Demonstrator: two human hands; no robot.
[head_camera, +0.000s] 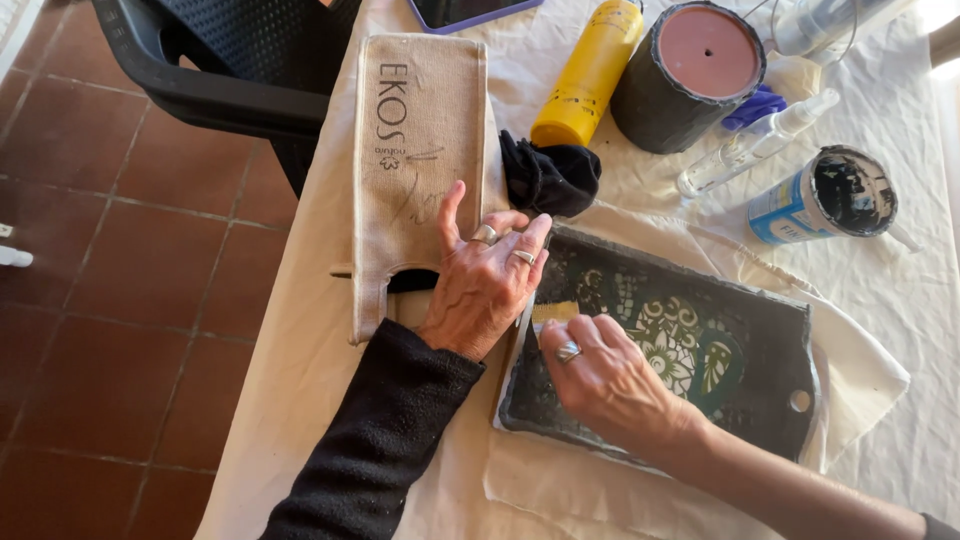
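Mosaic tray (740, 370) laid flat on white cloth (880, 290), steadied at near corner by left hand (485, 285), fingers spread flat. Yellow sponge (553, 311) pinched in right hand (605, 375) (soft, light). Tray judged stiff, heavy, breakable; best gripped by rims.

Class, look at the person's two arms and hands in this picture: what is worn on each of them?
The left hand wears two silver rings, and its arm is covered to the wrist by a black knitted sleeve. The right hand wears one silver ring; its forearm is bare, with only a dark sleeve edge showing near the picture's corner.
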